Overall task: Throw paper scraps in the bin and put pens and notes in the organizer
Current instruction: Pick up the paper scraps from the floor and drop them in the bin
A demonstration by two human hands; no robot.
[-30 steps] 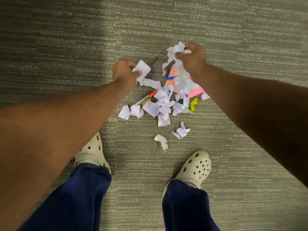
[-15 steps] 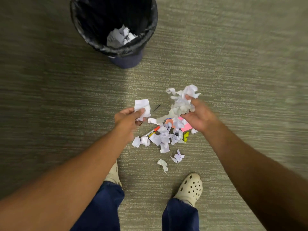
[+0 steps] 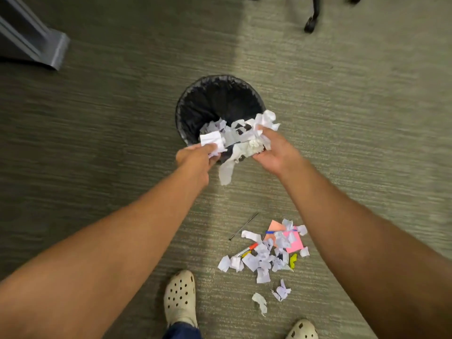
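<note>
While my left hand [image 3: 195,157] and right hand [image 3: 274,152] clutch paper scraps [image 3: 244,138] mid-frame at the bin [image 3: 181,111] rim, strays could drop outside.

One black-lined bin [image 3: 195,113] is seen on the carpet, with two hands, the left hand [image 3: 195,159] and the right hand [image 3: 276,152], each counted holding a bunch of white paper scraps [image 3: 244,140] at its rim; the number of scraps held cannot be told. A scattered pile of white scraps [image 3: 261,258], well over a dozen, is counted on the floor. Two sticky notes are seen among them: one orange note [image 3: 275,226] and one pink note [image 3: 294,243]. One red-capped marker [image 3: 247,250], one blue pen [image 3: 270,232], one thin black stick [image 3: 243,226] and one yellow scrap [image 3: 293,260] are counted. Two pale clogs [image 3: 181,297] are visible.
</note>
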